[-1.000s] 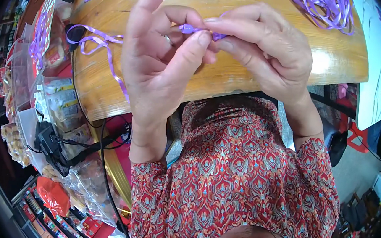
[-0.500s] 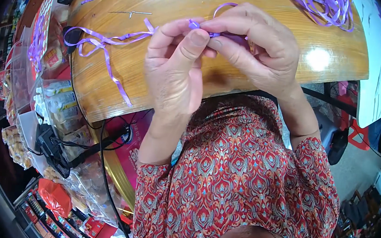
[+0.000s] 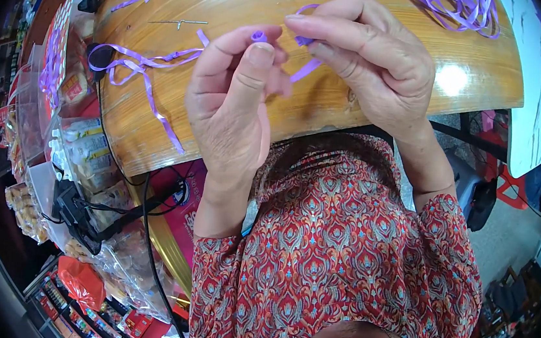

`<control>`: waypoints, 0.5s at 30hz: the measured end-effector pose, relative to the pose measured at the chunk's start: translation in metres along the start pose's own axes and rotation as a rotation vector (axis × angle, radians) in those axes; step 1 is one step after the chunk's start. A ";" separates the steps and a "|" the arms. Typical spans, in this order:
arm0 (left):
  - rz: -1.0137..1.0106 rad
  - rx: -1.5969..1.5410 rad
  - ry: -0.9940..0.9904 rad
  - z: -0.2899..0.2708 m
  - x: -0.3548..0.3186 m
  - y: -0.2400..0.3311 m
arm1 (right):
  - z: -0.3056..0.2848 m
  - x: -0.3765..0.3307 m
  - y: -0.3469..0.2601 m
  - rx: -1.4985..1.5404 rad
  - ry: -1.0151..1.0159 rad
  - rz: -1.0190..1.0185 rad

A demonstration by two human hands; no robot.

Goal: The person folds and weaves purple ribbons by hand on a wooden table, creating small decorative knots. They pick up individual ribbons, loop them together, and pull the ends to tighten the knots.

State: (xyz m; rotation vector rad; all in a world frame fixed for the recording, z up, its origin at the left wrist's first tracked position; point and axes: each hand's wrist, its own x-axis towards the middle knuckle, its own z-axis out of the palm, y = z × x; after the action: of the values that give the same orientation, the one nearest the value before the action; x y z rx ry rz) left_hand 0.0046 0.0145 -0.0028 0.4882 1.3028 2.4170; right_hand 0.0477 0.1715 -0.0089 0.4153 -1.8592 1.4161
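Over the wooden table, my left hand (image 3: 227,109) is closed, pinching a small rolled or knotted end of purple ribbon (image 3: 259,36) between thumb and index finger. A short gap to the right, my right hand (image 3: 388,66) pinches another gathered bit of purple ribbon (image 3: 303,41) between thumb and forefinger. A loop rises above those fingertips, and a flat ribbon tail (image 3: 306,70) hangs below them. Whether the two bits are one ribbon is hidden by the fingers. To the left of my left hand, a length of ribbon (image 3: 152,100) trails loosely across the table.
Beyond the trailing ribbon lies a thin metal rod-like tool (image 3: 179,24) on the wooden table (image 3: 328,112). Heaped purple ribbon (image 3: 456,9) sits at the far right, more at the far left. A white marbled board (image 3: 530,96) stands right; bagged goods (image 3: 86,151) crowd the left side.
My hands have drawn apart, the left one moving left and the right one slightly right and away. A gap now shows between the two ribbon bits, and the hanging tail has come into sight.
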 end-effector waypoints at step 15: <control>0.302 0.576 0.025 0.001 -0.008 -0.003 | 0.000 -0.005 -0.005 0.255 0.008 0.156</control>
State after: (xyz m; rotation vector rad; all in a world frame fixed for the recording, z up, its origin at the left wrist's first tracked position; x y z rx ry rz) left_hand 0.0124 0.0125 -0.0058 0.8583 2.0740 2.2399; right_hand 0.0544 0.1684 -0.0095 0.3944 -1.7414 1.7671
